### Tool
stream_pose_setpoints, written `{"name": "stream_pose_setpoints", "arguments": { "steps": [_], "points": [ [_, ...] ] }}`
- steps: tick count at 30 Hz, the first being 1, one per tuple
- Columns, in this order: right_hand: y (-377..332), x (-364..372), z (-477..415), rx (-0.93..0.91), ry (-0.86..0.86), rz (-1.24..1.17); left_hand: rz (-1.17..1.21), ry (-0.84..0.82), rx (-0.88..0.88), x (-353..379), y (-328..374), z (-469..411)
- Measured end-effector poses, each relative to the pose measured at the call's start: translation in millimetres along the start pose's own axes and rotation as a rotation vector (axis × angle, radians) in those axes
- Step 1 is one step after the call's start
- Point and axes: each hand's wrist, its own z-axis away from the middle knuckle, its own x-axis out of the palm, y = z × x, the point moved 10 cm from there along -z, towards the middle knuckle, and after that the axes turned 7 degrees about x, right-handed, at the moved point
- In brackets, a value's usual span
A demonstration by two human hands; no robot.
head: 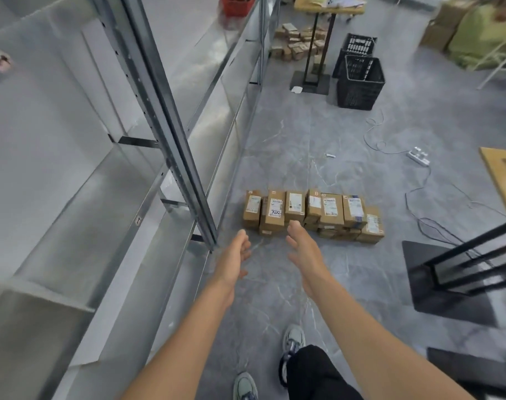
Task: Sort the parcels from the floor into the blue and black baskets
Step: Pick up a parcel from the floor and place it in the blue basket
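Two pale shoes [294,337] stand on a grey, marble-veined floor [289,157]. Both bare forearms reach forward. The left hand [235,255] and the right hand [302,249] have loose, slightly bent fingers with palms turned toward each other, and neither holds anything. The right fingertips overlap the front edge of the parcels [313,215] in the view; whether they touch cannot be told. The parcels are brown labelled cartons packed in a tight row, stacked in layers on the floor beside the foot of a grey metal shelving rack [171,119] that runs along the left. To the right stands a black metal frame [462,264]. Beyond lie a white power strip [419,157] and its trailing cable. Farther back, two black baskets [361,82] sit one behind the other, next to a black table stand [310,82], with a loose pile of small cartons [296,43] behind it.
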Motion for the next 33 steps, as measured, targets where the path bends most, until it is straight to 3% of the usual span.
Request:
{"name": "stream_pose_setpoints", "arguments": {
  "steps": [19,25,33],
  "points": [
    [-65,-71,-337,0.315,0.019,-0.052,-0.181,0.014,-0.285,118,15,-319],
    [-31,-68,-436,0.402,0.040,0.003,-0.217,-0.026,-0.403,130,-29,-412],
    [66,-65,-574,0.544,0.135,-0.001,-0.336,-0.150,-0.498,141,-132,-569]
  ]
}}
